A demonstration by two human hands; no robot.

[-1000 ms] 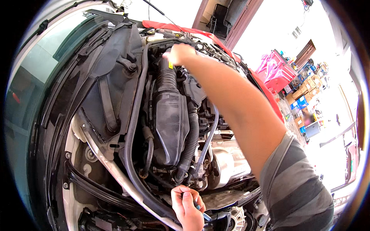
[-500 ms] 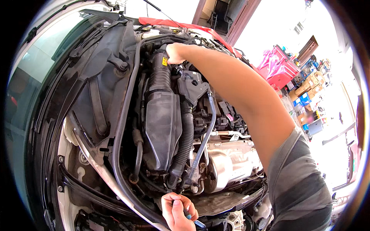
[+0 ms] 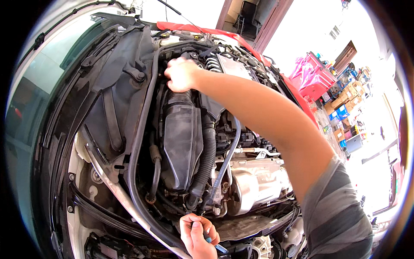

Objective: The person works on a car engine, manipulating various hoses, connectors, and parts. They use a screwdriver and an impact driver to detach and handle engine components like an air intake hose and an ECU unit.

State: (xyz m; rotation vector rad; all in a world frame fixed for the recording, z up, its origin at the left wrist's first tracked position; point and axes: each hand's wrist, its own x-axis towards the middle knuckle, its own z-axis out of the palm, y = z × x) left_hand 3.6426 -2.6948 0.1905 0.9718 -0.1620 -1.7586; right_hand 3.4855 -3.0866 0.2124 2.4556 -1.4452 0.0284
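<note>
Black plastic housing, long, lying between a rubber seal and a ribbed hose. Ribbed duct, black, joined to the housing's far end. Right hand: laid over the duct, fingers half curled; firmness of hold cannot be told. Left hand: closed around a slim tool, partly blue, just below the hose's lower end. Step in hand, by appearance: handling the duct. Next move, as judged: calls for a sure grip there, tool clear of the hose.
</note>
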